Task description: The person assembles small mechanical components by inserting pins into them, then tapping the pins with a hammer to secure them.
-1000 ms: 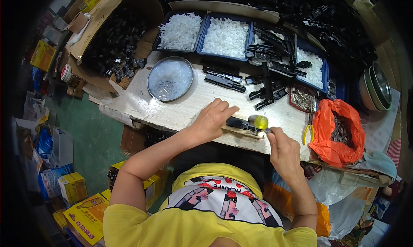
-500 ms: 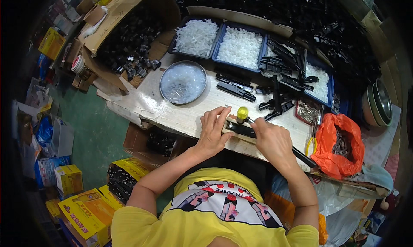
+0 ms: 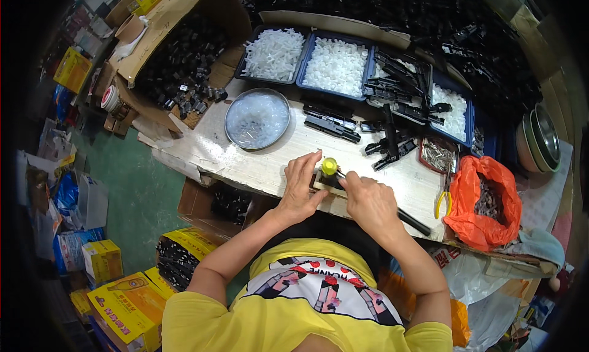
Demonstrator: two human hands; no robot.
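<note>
Cluttered workroom with green floor (image 3: 132,186) at the left and yellow cartons (image 3: 126,306) low in the corner. Across the middle, a pale worktop (image 3: 208,162), worn and chipped along the near edge. Facing that edge, a yellow shirt (image 3: 257,318), with both bare forearms reaching up over it. Piled along the far side, a dark heap of black parts (image 3: 466,33); at the far left, an open cardboard box (image 3: 132,64) full of small black pieces (image 3: 184,61). Set in a row before the heap, blue trays (image 3: 331,94) of white plastic bits, partly covered toward the right by long black pieces. Near the right end, an orange-red plastic bag (image 3: 463,192), open at the top, with nested bowls (image 3: 545,131) beyond. Slanting over the near edge, a hammer (image 3: 329,166) with a yellow head, gripped by the dark handle in the curled right hand (image 3: 373,203). Farther left, a round metal dish (image 3: 250,148) of clear pieces. Left hand (image 3: 300,189) with fingers stretched and thumb parted, at the left end of a pale wooden block (image 3: 331,189); cannot tell whether clasping or merely resting. Block near the worktop's front edge, below the hammer head and partly hidden. Beside the bag, yellow-handled pliers (image 3: 450,202); just beyond, loose metal pins (image 3: 437,153).
</note>
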